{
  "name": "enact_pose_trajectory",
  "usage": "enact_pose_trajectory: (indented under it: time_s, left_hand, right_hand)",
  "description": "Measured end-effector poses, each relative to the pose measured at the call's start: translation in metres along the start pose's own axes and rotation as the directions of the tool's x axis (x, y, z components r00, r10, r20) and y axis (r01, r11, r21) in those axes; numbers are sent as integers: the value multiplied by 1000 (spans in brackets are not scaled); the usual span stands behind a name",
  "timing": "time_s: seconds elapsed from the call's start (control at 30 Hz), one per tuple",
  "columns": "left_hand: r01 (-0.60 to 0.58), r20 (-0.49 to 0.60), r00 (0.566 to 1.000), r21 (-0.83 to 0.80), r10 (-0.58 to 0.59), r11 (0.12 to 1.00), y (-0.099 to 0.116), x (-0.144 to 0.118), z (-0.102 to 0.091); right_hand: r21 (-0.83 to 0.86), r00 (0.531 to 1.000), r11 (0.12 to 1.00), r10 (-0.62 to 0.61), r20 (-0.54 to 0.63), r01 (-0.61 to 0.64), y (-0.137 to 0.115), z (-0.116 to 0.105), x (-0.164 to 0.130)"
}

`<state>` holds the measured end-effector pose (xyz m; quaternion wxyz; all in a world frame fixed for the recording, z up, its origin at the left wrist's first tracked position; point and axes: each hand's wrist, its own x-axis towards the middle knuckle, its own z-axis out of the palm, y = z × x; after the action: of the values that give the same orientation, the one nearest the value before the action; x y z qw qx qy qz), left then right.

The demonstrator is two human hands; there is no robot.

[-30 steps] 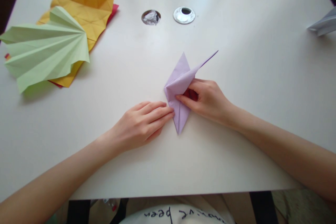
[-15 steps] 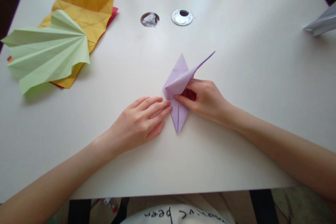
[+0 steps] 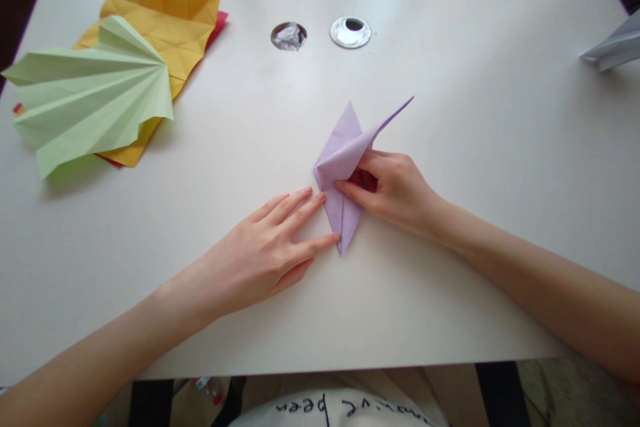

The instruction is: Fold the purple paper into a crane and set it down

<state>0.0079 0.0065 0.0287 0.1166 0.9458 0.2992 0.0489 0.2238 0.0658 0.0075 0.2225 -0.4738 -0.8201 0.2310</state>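
Observation:
A folded sheet of purple origami paper (image 3: 345,157) lies on the white table in front of me, with pointed ends at top and bottom and one flap lifted toward the upper right. My right hand (image 3: 393,187) pinches that raised flap from the right, thumb on the near side and the other fingers partly hidden behind the paper. My left hand (image 3: 273,240) lies flat at the left with its fingers spread. Its fingertips touch the paper's left edge, and one finger rests on the lower point.
At the left, a pleated light green paper (image 3: 100,93) overlaps creased yellow paper (image 3: 170,27) and red paper (image 3: 216,30). Toward the back, the table (image 3: 450,320) has a hole stuffed with crumpled material (image 3: 289,36) and a silvery ring (image 3: 350,32). White folded paper (image 3: 613,47) stands at the right edge.
My left fingers have spread apart, and one has reached down onto the paper's lower point. My right hand keeps its pinch on the flap. The whole view has shifted slightly.

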Motion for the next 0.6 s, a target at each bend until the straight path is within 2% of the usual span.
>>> enact_pose_trajectory:
  time_s: [0.2,0.6]
  left_hand:
    - [-32,-5,999,26,32,999,7,-2,2]
    - [-26,78,996,-96,34,995,9,-5,-5]
  right_hand:
    - [3,1000,1000,2,14,-2,0,0,1]
    - [-6,1000,1000,-1,7,1,2,1,0]
